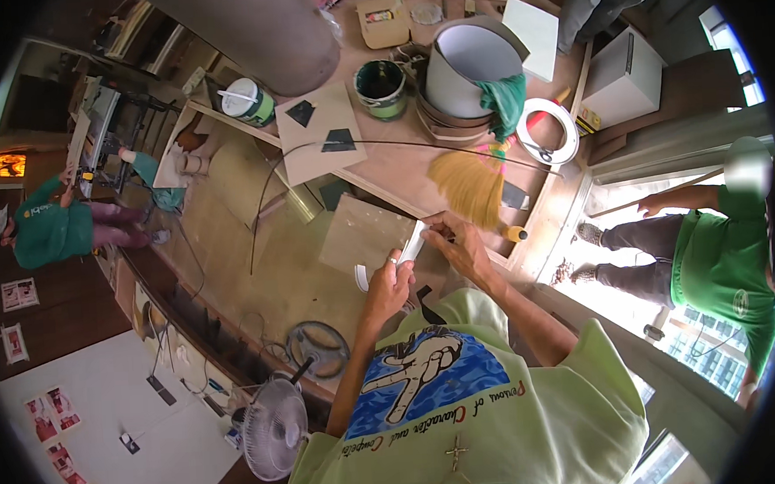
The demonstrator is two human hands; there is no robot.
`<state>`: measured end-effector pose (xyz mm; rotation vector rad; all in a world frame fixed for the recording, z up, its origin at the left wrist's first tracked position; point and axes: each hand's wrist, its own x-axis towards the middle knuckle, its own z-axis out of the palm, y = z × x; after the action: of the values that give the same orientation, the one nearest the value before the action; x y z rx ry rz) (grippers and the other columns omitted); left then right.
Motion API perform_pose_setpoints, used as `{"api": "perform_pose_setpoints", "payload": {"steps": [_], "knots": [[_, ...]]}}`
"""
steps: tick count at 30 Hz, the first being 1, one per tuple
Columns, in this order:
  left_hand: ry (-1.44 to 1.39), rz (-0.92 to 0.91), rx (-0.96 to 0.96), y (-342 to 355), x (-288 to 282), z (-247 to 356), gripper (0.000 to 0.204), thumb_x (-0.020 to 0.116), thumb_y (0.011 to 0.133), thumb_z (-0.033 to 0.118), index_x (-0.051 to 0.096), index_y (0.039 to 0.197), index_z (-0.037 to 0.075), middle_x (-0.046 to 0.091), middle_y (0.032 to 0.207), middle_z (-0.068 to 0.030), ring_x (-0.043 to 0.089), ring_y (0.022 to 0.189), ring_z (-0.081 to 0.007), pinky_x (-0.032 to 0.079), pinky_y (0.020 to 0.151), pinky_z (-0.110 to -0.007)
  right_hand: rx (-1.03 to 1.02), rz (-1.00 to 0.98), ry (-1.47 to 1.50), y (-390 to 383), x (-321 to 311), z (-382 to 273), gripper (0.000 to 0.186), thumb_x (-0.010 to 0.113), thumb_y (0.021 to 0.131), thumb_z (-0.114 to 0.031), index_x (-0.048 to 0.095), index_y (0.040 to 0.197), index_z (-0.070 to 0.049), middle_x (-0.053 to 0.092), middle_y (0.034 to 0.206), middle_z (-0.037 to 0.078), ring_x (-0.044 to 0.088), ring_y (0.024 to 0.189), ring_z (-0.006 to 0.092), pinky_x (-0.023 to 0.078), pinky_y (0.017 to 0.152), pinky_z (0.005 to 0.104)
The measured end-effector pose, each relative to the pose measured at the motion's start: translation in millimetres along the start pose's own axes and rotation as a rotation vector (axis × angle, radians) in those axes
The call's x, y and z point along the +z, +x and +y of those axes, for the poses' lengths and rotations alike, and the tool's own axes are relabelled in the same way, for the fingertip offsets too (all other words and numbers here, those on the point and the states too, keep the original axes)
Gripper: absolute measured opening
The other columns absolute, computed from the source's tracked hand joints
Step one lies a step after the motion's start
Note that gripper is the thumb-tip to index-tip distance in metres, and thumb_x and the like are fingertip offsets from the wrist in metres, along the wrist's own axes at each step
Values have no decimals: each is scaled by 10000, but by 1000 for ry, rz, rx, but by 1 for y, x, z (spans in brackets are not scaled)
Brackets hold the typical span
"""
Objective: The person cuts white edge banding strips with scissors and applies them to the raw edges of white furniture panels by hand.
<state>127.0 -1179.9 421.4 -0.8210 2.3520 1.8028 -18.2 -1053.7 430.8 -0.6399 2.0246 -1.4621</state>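
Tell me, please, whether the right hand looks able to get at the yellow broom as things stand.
Probably yes: the yellow broom lies just beyond the right hand, with nothing apparent between them, though that hand is busy at the white strip and might need to release it.

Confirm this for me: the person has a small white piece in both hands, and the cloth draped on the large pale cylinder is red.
Not quite: the cloth draped on the large pale cylinder is green, not red, as the head view shows. The small white piece is indeed in the left hand and right hand.
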Motion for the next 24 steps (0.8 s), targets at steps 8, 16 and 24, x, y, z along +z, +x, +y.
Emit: {"api": "perform_pose_setpoints", "payload": {"steps": [8, 16, 24], "knots": [[-498, 103, 191, -30, -106, -18, 240, 430, 993, 257, 470, 1050, 27, 558, 702, -46, 501, 583, -99, 427, 552, -234, -50, -87, 488, -16, 138, -38, 477, 542, 958, -310, 452, 1319, -11, 559, 1182, 113, 507, 1091, 191, 396, 976, 330], [-536, 397, 508, -32, -158, 14, 297, 421, 989, 223, 392, 1136, -33, 601, 831, -111, 581, 685, -154, 498, 706, -299, -181, -231, 49, -8, 190, -93, 402, 464, 986, -334, 533, 1245, -34, 640, 921, 191, 602, 877, 239, 453, 839, 368], [-468, 532, 533, 19, -164, 19, 312, 423, 985, 180, 385, 1186, -56, 582, 830, -140, 594, 649, -177, 550, 709, -348, -200, -214, 94, 18, 193, -86, 300, 443, 985, -237, 554, 860, 11, 587, 705, 114, 586, 691, 211, 467, 671, 343]]}}
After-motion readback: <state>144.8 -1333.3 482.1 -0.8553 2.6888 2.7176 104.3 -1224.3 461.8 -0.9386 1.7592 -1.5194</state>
